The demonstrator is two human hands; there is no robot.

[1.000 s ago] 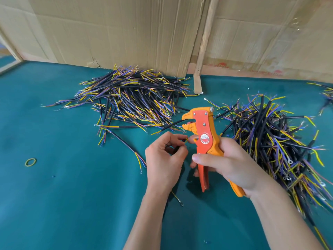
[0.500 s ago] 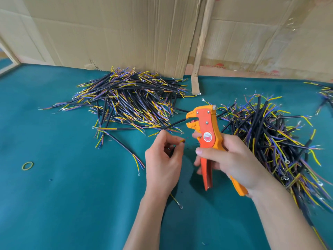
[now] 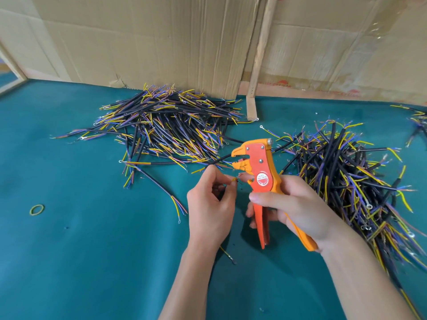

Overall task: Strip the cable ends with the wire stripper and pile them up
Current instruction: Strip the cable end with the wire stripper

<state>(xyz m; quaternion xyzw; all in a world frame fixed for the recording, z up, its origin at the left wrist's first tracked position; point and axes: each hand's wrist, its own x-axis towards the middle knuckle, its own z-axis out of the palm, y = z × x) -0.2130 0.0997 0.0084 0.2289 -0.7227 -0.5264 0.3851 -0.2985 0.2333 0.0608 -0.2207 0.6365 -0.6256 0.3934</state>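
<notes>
My right hand (image 3: 293, 209) grips the handles of an orange and red wire stripper (image 3: 258, 172), held upright with its jaws pointing left. My left hand (image 3: 210, 209) pinches one black cable between thumb and fingertips; its yellow wire end (image 3: 234, 180) sticks out just left of the stripper, below the jaws. The cable's tail (image 3: 227, 254) hangs out under the wrist onto the cloth. A wide pile of black cables with yellow, blue and purple ends (image 3: 166, 128) lies at the back left. A second, denser pile (image 3: 351, 181) lies to the right of my right hand.
The table is covered in teal cloth (image 3: 92, 262). Cardboard sheets (image 3: 161, 42) and a wooden slat (image 3: 258, 56) stand along the back. A yellow-green rubber band (image 3: 37, 209) lies at the left. A loose cable (image 3: 161, 190) runs toward my left hand. More cables (image 3: 418, 121) sit at the far right.
The left hand has drawn the cable end slightly away from the stripper's jaws and its fingers have opened a little around it. The right hand and stripper have hardly moved.
</notes>
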